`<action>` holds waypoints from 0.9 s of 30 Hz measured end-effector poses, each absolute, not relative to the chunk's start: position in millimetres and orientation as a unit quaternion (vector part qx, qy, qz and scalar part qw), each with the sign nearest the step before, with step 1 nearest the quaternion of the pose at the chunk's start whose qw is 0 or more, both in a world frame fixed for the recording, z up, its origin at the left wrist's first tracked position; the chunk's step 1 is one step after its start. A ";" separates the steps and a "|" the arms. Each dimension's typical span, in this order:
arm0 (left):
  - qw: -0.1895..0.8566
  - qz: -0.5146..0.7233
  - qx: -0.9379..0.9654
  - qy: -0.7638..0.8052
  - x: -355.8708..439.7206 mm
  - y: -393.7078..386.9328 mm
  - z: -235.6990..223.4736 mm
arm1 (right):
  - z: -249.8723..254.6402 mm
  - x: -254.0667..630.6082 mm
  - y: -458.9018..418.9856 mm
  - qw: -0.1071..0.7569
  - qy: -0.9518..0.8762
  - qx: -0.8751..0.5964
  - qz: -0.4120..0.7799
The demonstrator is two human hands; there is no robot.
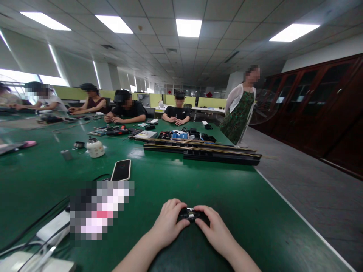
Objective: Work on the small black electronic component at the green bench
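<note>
Close to the near side of the green table, a small black device (190,215) with a pale metallic middle lies between my two hands. My left hand (170,221) grips its left end, thumb in front and fingers behind. On the opposite end, my right hand (211,224) holds it in the same way, between thumb and forefinger. The fingers cover both ends, and the device's exact kind is too small to make out.
To the left are a phone (121,170), a blurred-out item, a white power adapter (53,226) with cables and a patterned jar (95,148). Long black rails (221,157) with thin brass rods lie across the table ahead. Several people sit beyond; one person stands right.
</note>
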State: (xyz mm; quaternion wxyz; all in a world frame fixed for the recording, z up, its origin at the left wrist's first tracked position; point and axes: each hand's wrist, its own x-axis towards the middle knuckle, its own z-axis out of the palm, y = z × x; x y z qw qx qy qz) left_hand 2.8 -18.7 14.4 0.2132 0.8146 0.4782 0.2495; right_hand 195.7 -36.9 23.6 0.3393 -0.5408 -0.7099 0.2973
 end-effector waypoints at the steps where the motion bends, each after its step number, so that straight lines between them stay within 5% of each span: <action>1: 0.209 0.250 0.817 0.476 2.9 -18.6 14.1 | 23.3 195.5 -36.8 0.340 -0.710 -0.541 0.298; 27: 0.199 0.267 0.811 0.482 2.8 -17.4 9.5 | 21.9 192.5 -35.5 0.354 -0.698 -0.561 0.271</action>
